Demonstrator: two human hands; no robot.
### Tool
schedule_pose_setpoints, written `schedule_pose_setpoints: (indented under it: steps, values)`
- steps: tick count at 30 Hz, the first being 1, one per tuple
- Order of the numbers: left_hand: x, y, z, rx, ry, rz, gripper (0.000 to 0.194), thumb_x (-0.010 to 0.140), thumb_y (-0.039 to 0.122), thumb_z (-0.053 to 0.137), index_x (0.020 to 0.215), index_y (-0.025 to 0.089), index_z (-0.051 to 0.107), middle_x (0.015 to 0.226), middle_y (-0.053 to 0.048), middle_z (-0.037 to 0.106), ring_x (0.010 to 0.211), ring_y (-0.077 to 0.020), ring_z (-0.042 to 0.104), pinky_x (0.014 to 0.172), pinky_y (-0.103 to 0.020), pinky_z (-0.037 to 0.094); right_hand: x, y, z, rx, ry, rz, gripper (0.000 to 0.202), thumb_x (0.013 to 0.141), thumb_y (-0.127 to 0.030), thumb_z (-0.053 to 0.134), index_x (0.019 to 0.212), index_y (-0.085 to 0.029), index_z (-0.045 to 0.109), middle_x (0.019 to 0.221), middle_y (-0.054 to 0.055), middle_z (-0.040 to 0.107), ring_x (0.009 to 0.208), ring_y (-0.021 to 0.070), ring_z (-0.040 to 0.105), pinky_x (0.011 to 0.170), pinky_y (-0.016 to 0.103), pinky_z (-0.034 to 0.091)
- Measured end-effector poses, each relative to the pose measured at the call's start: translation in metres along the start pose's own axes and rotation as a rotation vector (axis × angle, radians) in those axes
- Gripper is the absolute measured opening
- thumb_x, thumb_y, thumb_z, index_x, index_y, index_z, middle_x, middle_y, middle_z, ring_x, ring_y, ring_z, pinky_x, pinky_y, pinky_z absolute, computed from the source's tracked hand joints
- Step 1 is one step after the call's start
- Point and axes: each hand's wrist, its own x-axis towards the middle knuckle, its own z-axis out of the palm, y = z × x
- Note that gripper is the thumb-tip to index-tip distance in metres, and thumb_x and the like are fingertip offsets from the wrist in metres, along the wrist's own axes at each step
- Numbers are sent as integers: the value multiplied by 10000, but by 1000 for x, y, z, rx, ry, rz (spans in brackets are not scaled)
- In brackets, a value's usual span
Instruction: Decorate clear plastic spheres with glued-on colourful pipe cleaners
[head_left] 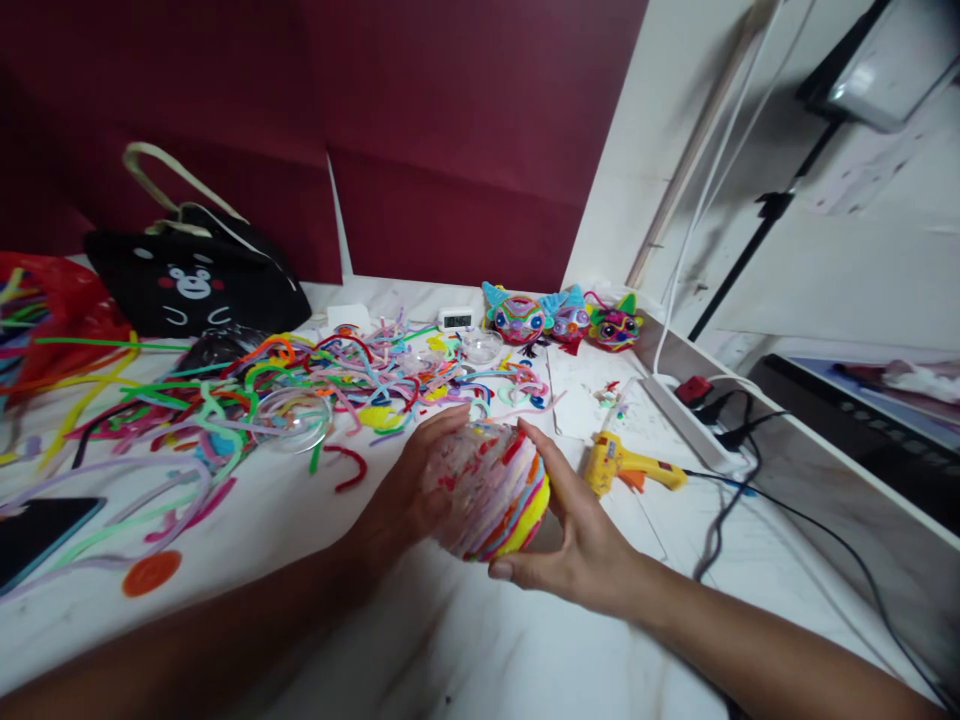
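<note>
Between my two hands is a clear plastic ball [487, 490], held just above the white table. Bands of coloured pipe cleaner in purple, orange, pink and yellow cover its right part, while the left part looks see-through with red bits showing. My left hand [416, 475] wraps around the ball's left side. On the right side, my right hand [574, 530] grips it with fingers on top and the thumb below. A yellow hot glue gun [630, 465] lies right of my right hand. Loose pipe cleaners [345, 370] spread in a tangled heap beyond my left hand.
Several decorated animal-face balls [519, 316] stand at the back beside a small digital clock [455, 319]. A black bag [199, 275] sits back left, with a phone [45, 535] near the left edge. A power strip [694, 425] and cables run along the right.
</note>
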Motion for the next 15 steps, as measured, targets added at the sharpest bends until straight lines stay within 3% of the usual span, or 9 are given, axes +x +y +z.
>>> schedule_pose_setpoints:
  steps: [5, 10, 15]
  values:
    - [1, 2, 3, -174, -37, -95, 594, 868, 450, 646, 1417, 363, 433, 1429, -28, 507, 1264, -273, 508, 1000, -358, 454, 2, -5, 2, 148, 15, 160, 1156, 627, -386, 890, 1522, -246, 171, 1490, 157, 428, 1326, 322, 497, 1124, 498, 393]
    - [2, 0, 5, -316, -43, -200, 557, 843, 449, 680, 1353, 324, 495, 1282, -44, 599, 1146, -261, 565, 920, -346, 486, 4, -11, 4, 359, -1, 265, 1149, 598, -306, 899, 1500, -280, 188, 1425, 125, 501, 1207, 286, 601, 1016, 444, 514]
    - [3, 2, 7, -310, -48, -217, 510, 852, 451, 670, 1321, 307, 529, 1254, -45, 613, 1139, -260, 561, 921, -341, 482, 4, -11, 4, 420, -15, 235, 1110, 605, -251, 892, 1485, -274, 216, 1419, 113, 513, 1224, 261, 594, 1036, 406, 501]
